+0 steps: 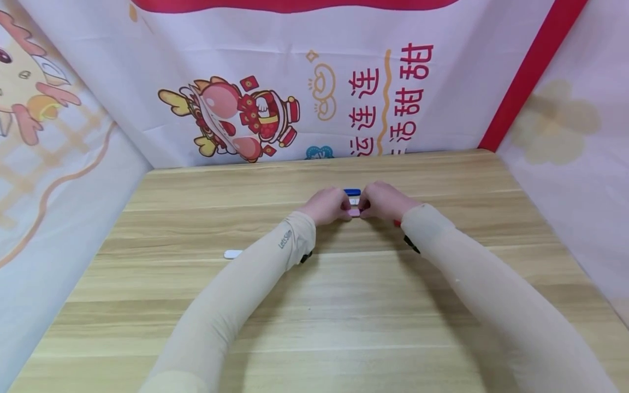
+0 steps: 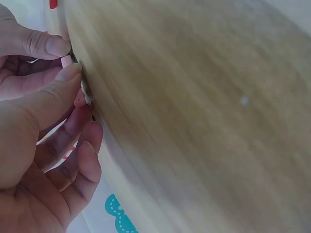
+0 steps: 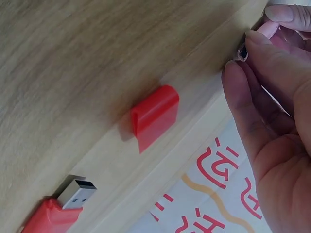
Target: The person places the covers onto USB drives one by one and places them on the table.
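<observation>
My left hand [image 1: 326, 206] and right hand [image 1: 385, 201] meet close over the far part of the table. Between them is a small pink USB stick [image 1: 354, 213], pinched by thumb and fingers from both sides. In the right wrist view, the pink body [image 3: 267, 29] lies between the two thumbs, and a dark metallic end shows at my right fingertips. Much of the stick is hidden by fingers. Just beyond it, a white stick [image 1: 354, 201] and a blue stick [image 1: 351, 192] lie on the table, partly behind the hands.
The wooden table [image 1: 344, 305] meets a printed cloth [image 1: 275, 49] at the back. A red USB stick [image 3: 56, 216] with bare metal plug and a red cap [image 3: 156, 116] lie apart, right of the hands. Another white stick [image 1: 232, 254] lies beside the left forearm.
</observation>
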Demonstrator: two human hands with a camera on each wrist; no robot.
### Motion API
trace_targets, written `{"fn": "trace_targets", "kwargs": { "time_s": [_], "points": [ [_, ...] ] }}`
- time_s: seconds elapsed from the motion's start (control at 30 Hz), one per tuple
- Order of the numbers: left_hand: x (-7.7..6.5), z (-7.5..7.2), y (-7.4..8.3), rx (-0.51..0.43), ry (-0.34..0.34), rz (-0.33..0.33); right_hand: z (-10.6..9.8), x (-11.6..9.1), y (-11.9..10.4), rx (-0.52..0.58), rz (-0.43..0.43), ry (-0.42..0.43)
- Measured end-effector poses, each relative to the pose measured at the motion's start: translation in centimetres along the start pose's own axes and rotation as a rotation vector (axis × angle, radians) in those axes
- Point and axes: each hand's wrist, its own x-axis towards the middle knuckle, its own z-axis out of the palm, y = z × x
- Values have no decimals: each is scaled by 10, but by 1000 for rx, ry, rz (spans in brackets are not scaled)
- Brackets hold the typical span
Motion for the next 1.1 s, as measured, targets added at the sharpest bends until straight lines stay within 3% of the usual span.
{"fn": "trace_targets", "kwargs": {
  "time_s": [0.37, 0.57, 0.77, 0.87, 1.1],
  "points": [
    [-3, -2, 0, -24, -11, -10, -4, -4, -5, 9, 40, -30],
    [-18, -14, 0, -48, 22, -24, -11, -12, -9, 9, 48, -15],
    [-46, -39, -1, -12, 49, -9, -21, -24, -21, -14, 13, 48],
    [-64, -53, -3, -8, 49, -35, -27, -32, -30, -24, 2, 74],
    [-112, -76, -23, 42, 78, -60, -30, -42, -51, -46, -25, 100]
  ]
}}
